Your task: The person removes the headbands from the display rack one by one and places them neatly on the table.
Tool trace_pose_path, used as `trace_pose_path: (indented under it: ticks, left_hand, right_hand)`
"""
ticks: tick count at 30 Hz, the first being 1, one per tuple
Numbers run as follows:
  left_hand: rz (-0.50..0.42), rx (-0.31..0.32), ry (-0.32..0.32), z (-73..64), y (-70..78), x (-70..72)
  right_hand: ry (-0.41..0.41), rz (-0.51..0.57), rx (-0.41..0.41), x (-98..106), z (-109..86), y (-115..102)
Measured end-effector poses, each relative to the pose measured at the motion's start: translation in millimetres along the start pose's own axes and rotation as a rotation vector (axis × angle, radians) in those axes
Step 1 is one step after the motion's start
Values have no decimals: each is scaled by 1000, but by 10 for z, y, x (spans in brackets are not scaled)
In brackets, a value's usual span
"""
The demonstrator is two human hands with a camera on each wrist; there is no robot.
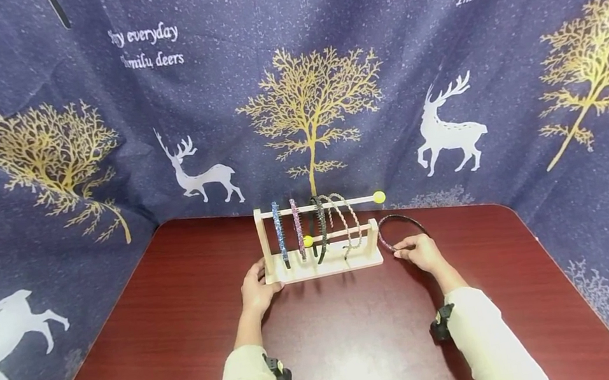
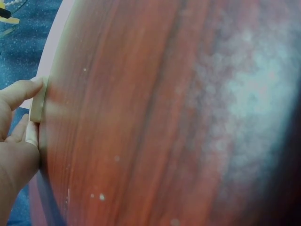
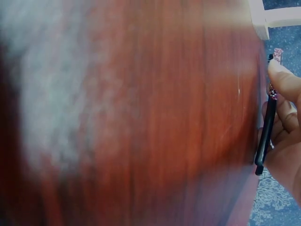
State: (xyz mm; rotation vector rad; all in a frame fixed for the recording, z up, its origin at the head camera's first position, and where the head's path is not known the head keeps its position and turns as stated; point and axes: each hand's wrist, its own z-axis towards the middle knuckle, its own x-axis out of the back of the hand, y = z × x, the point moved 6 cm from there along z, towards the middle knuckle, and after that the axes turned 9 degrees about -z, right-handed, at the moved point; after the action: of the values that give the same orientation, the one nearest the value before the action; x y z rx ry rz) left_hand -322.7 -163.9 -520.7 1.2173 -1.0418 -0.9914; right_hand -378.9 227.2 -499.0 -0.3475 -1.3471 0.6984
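Headband in pink-and-black glitter is what we pinch between the thumb and fingers of our right hand, just beside the right end of the pale rack. Its loop arches away from us; we cannot tell whether it touches the tabletop. Our left hand grips the left end of the rack's base, thumb at the front corner, so our hands are well apart, each with its own hold.

We judge the loop light and springy, firm enough to hold its curve yet likely to flex if we squeeze or spread it. The glittered stretch looks rough and should give our fingers purchase, while the plain black end looks smoother and may slip. A pinch near one end, like ours, seems sound: it leaves most of the arc free. Spreading the ends hard could strain it.

The rack looks rigid but not heavy, and its base is the safest place to hold. Its upper bar carries a blue headband, a pink headband, a black headband and pale braided headbands.
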Motion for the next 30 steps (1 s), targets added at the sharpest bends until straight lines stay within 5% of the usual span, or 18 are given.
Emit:
trace_pose_path:
  ticks: [6, 15, 22, 30]
  left_hand:
    - [-2, 2, -3, 29, -17, -2]
    - [5, 8, -2, 12, -13, 0]
    - [6, 6, -5, 3, -14, -10]
    - [3, 11, -2, -12, 21, 4]
  right_hand:
    - [11, -39, 54, -24, 24, -44]
    - [-9, -11, -5, -41, 9, -8]
    - [107, -1, -13, 146, -127, -112]
    - [139, 145, 4, 222, -263, -301]
